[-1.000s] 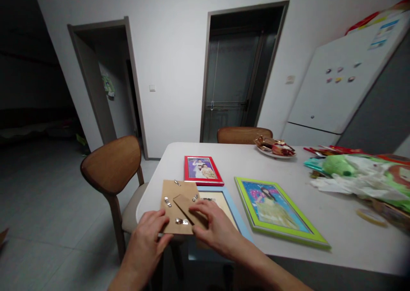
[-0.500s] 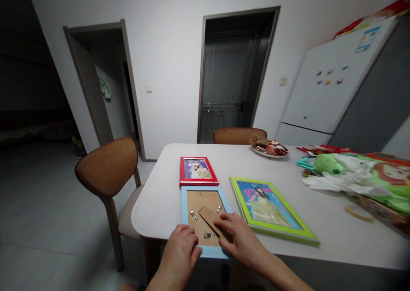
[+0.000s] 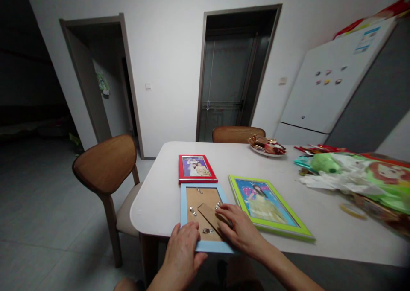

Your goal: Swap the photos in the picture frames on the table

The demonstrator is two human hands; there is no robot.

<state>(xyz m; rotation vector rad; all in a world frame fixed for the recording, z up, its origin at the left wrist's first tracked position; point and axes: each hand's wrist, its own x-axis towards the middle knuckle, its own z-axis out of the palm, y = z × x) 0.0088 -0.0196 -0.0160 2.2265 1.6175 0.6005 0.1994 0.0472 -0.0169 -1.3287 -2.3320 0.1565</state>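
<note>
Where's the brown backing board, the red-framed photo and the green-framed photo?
Brown backing board point(image 3: 199, 222), head view: its lower left part.
Red-framed photo point(image 3: 196, 167), head view: middle of the picture.
Green-framed photo point(image 3: 264, 202), head view: middle of the picture.

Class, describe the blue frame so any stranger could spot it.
At the near edge of the white table, find the left hand. It rests on the blue frame, which, unlike the red frame and green frame nearby, has its brown backing facing upward.
</note>
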